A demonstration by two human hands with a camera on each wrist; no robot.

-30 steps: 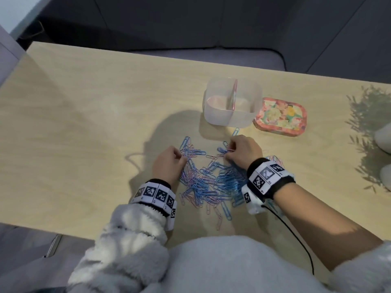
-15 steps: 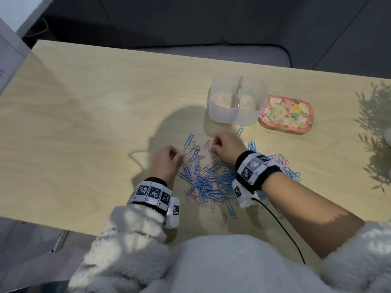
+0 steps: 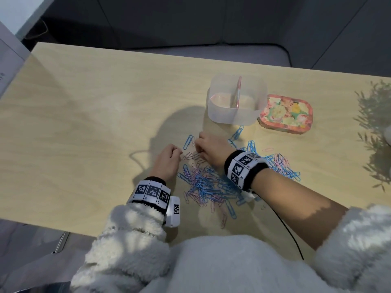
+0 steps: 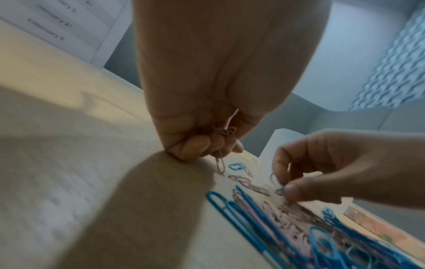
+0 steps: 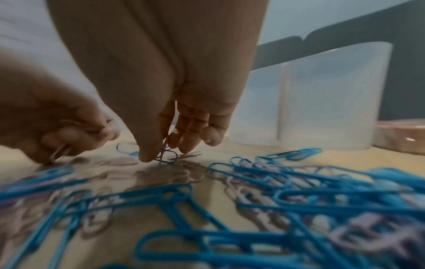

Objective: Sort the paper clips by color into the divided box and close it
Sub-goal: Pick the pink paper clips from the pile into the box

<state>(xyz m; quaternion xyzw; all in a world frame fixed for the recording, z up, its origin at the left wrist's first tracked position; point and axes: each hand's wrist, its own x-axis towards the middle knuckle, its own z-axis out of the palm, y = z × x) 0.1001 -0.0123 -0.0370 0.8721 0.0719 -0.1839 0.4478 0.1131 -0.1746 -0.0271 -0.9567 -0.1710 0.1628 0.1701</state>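
Note:
A heap of blue and pink paper clips (image 3: 208,185) lies on the wooden table (image 3: 84,115) in front of me. My left hand (image 3: 169,158) is curled at the heap's left edge and grips a few pink clips (image 4: 222,134); one hangs out of the fist. My right hand (image 3: 208,148) reaches across the heap's far side and pinches a blue clip (image 5: 164,156) between thumb and fingers against the table. The translucent divided box (image 3: 237,99) stands open beyond the heap; I see no clips inside it. Its floral lid (image 3: 285,114) lies flat to the right of the box.
More clips (image 3: 279,163) are scattered to the right behind my right wrist. A cable (image 3: 289,233) runs from that wrist toward my body. Plant shadows (image 3: 374,127) fall on the table's right end. A printed sheet (image 3: 8,66) shows at the far left.
My right hand has moved left across the heap, from near the box to the heap's far left side. The left hand has stayed curled in place. The camera has shifted slightly.

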